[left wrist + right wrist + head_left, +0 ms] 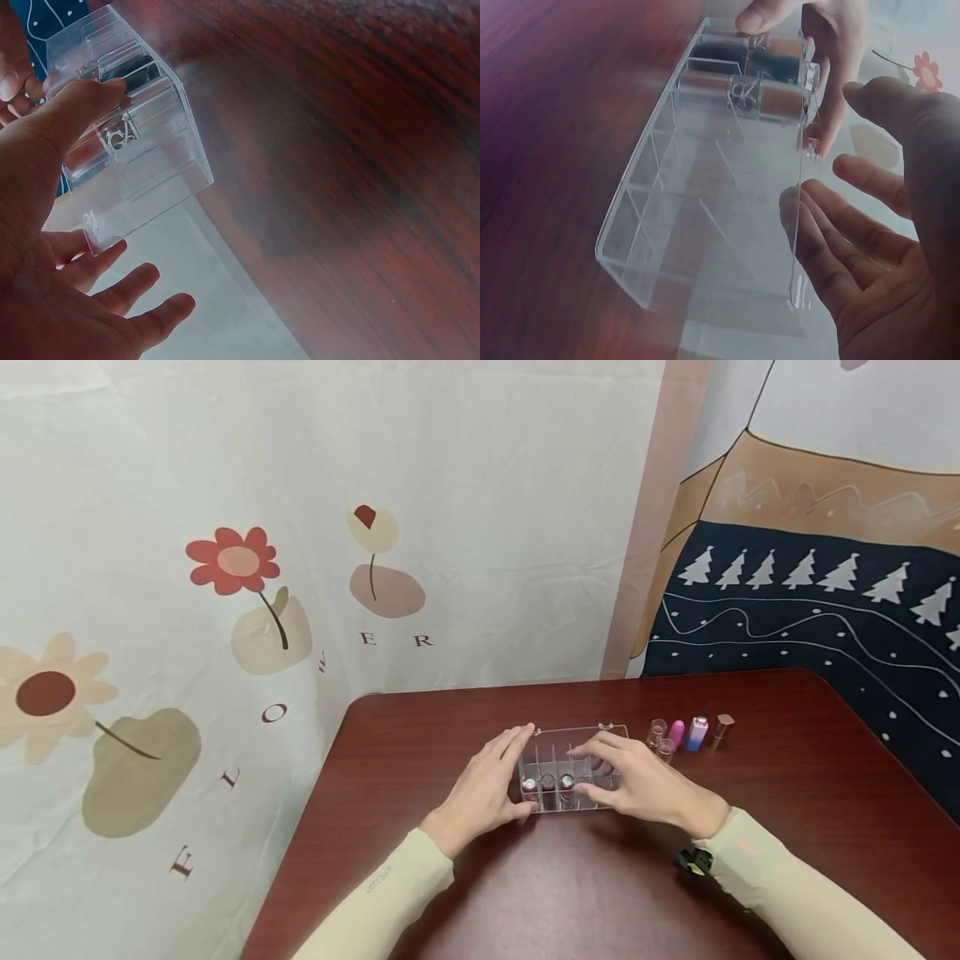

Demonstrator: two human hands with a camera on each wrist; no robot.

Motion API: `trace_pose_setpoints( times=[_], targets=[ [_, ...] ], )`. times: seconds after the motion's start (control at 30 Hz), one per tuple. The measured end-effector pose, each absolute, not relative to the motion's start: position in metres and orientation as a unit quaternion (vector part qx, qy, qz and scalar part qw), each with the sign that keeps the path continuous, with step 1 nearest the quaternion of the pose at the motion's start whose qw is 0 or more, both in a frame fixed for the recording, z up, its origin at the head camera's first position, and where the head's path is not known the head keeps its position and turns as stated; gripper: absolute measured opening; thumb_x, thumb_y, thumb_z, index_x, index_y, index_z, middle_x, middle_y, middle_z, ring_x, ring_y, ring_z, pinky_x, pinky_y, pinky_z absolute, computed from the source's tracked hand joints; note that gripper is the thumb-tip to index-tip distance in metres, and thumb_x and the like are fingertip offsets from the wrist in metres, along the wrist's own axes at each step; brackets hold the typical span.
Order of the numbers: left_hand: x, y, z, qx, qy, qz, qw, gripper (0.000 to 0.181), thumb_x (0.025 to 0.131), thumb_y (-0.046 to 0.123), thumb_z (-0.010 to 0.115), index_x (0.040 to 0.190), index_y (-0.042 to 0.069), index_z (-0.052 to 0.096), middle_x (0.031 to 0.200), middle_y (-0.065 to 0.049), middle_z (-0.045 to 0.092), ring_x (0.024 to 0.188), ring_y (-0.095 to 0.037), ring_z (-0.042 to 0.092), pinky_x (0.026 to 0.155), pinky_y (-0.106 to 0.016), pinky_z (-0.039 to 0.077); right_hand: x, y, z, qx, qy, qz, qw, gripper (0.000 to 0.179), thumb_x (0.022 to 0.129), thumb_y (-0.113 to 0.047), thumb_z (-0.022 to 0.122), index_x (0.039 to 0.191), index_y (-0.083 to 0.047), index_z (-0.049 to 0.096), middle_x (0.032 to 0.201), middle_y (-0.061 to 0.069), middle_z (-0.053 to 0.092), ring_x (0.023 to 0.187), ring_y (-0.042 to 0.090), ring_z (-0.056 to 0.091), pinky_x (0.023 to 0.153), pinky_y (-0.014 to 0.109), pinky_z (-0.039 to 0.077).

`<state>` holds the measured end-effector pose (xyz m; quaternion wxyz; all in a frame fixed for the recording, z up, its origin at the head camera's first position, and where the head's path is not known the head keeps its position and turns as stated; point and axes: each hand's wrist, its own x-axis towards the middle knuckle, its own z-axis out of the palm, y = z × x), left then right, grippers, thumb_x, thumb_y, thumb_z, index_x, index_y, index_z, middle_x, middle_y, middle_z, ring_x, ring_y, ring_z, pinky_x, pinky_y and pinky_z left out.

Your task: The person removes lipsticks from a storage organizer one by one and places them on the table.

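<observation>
A clear divided box (573, 811) stands on the table, with three lipstick tubes (567, 782) upright in front compartments at its left end. My left hand (486, 785) holds that end, thumb at the near corner and fingers toward the far one. In the left wrist view, the thumb lies across the box (146, 180) and the other fingers spread beyond it. The right hand (637, 781) hovers over the box's right half with thumb and fingers apart. The right wrist view shows nothing between the right hand's fingers (825, 247).
Right of the box stand two clear-topped tubes (657, 732), a bright pink tube (677, 735), a pink-and-blue tube (697, 735) and a brownish-gold tube (723, 727). The dark red table (450, 727) meets a flower-print cloth (487, 527) behind it.
</observation>
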<state>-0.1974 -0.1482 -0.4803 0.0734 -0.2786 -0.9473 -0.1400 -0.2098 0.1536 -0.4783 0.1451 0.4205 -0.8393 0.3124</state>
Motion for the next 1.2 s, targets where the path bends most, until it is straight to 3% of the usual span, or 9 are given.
trace_pose_setpoints(
  times=[0.3, 0.57, 0.8, 1.2],
  targets=[
    [-0.197, -0.149, -0.480, -0.280, -0.947, -0.138, 0.074, 0.130, 0.083, 0.043, 0.107, 0.184, 0.012, 0.031, 0.183, -0.013, 0.049, 0.167, -0.042, 0.054, 0.133, -0.059, 0.053, -0.210, 0.139, -0.483, 0.411, -0.843, 0.322, 0.128, 0.041, 0.094, -0.022, 0.098, 0.127, -0.005, 0.083, 0.110, 0.009, 0.081, 0.080, 0.015, 0.075, 0.071, 0.028, 0.066],
    [-0.198, -0.150, -0.480, -0.278, -0.949, -0.137, 0.059, 0.132, 0.085, 0.042, 0.107, 0.186, 0.013, 0.027, 0.186, -0.012, 0.046, 0.170, -0.040, 0.051, 0.135, -0.059, 0.051, -0.211, 0.132, -0.489, 0.408, -0.850, 0.305, 0.133, 0.035, 0.094, -0.026, 0.098, 0.121, -0.009, 0.083, 0.112, 0.003, 0.085, 0.090, 0.011, 0.075, 0.080, 0.030, 0.067],
    [-0.198, -0.150, -0.480, -0.285, -0.946, -0.137, 0.070, 0.131, 0.084, 0.043, 0.107, 0.185, 0.011, 0.029, 0.184, -0.013, 0.047, 0.168, -0.042, 0.052, 0.135, -0.059, 0.052, -0.211, 0.130, -0.493, 0.403, -0.853, 0.307, 0.122, 0.028, 0.096, -0.024, 0.097, 0.117, -0.011, 0.083, 0.108, 0.002, 0.084, 0.084, 0.007, 0.072, 0.074, 0.023, 0.064],
    [-0.199, -0.150, -0.480, -0.287, -0.945, -0.138, 0.073, 0.130, 0.085, 0.043, 0.107, 0.185, 0.011, 0.030, 0.183, -0.016, 0.049, 0.168, -0.041, 0.053, 0.135, -0.058, 0.052, -0.211, 0.128, -0.494, 0.401, -0.855, 0.306, 0.121, 0.017, 0.099, -0.020, 0.094, 0.109, -0.013, 0.082, 0.099, -0.003, 0.081, 0.083, 0.006, 0.072, 0.074, 0.025, 0.065]
  ],
)
